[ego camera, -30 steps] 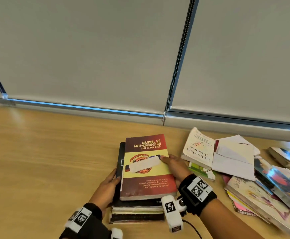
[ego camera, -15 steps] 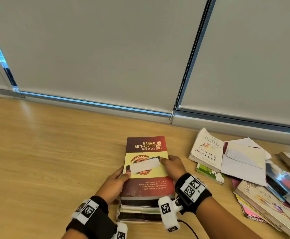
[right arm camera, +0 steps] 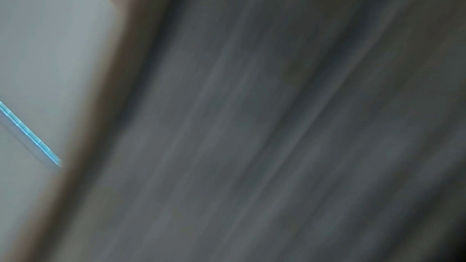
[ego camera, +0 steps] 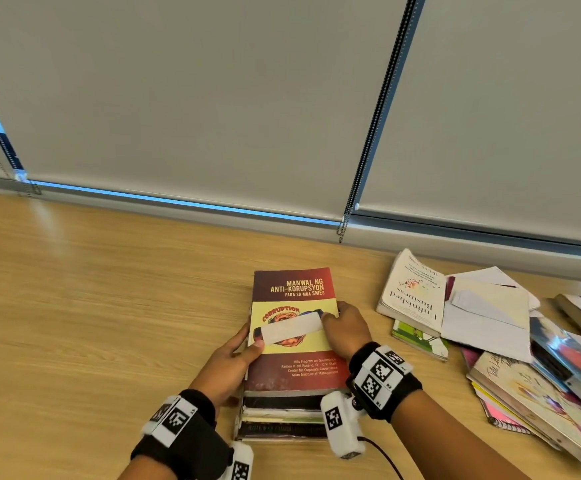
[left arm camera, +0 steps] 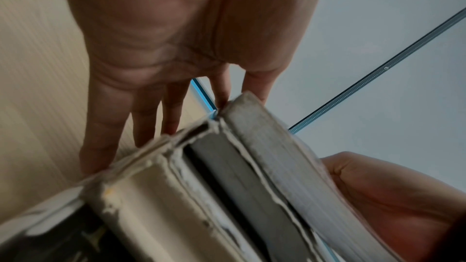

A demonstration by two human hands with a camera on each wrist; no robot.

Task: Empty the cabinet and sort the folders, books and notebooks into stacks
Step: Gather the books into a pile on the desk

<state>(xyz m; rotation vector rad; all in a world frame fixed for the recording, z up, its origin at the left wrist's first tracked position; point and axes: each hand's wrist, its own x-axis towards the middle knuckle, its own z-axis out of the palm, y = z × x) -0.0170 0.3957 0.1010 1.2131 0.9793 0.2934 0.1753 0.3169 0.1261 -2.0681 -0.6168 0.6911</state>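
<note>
The left hand (ego camera: 228, 367) lies flat against the left side of the stack (ego camera: 284, 415), thumb on the red book (ego camera: 294, 336) topping it, fingers straight. The right hand (ego camera: 342, 329), right of the stack, rests on that cover, gripping nothing. Further right sprawls a loose pile (ego camera: 490, 327). The stack looks heavy, stiff, glossy; best clamped at both sides, low.

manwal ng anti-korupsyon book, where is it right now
In the head view the Manwal ng Anti-Korupsyon book lies on top of the book stack at centre, between the left hand and right hand.
</note>
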